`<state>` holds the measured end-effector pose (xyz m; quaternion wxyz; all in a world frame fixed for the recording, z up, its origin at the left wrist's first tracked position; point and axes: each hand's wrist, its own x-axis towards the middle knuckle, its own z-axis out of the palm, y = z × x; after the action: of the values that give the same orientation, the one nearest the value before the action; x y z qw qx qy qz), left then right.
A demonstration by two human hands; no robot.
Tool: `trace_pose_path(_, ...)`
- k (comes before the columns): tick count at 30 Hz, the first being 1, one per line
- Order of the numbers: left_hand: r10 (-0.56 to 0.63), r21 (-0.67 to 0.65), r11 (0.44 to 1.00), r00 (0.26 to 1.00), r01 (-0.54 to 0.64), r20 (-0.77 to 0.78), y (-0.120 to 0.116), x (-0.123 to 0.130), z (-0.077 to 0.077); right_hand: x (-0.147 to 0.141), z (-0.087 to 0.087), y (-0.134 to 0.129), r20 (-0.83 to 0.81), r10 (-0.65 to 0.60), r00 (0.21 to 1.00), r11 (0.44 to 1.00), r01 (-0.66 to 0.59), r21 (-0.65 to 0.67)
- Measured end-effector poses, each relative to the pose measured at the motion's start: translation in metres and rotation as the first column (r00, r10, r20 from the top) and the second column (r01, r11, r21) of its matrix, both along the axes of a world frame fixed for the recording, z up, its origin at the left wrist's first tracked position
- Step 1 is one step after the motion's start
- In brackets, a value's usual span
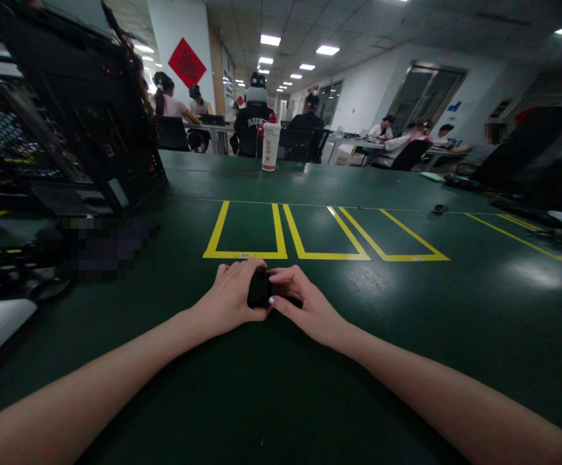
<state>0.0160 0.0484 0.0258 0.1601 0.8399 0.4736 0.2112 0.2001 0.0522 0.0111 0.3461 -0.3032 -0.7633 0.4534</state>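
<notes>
Both hands meet on the green table (407,361) around one small black object (258,288), which lies flat on the surface between them. The left hand (232,294) curls over its left side with the fingers wrapped across the top, and the right hand (300,303) closes in from the other side, thumb and forefinger pinching the object's near right edge. What the object is cannot be told; most of it is covered by the fingers. As a judgement, the work is at an early stage: the object is gripped but not lifted, and it sits just short of the yellow boxes (281,232) marked on the table directly ahead of the fingertips, all of which hold nothing. Moving it anywhere, or opening it, looks not yet done. Far beyond the hands stands a white bottle (270,146) with a red cap, well apart from the object. To the left of the left arm rises a black open-framed rack (82,116), and a small dark item (439,208) lies far off ahead of the right hand. Other people sit at desks in the background.
</notes>
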Motion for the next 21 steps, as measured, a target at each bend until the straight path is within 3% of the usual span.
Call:
trace_pose_path(10,-0.007,0.0,1.0,1.0,0.007,0.001,-0.0009,0.0015,0.0012,0.0005,0.0036,0.0001,0.067,-0.008,0.998,1.0,0.009,-0.025)
trace_pose_path(21,-0.003,-0.004,1.0,1.0,0.003,0.012,-0.0005,-0.0002,-0.0005,-0.0004,-0.0005,0.0001,-0.006,-0.008,1.0,1.0,0.008,0.006)
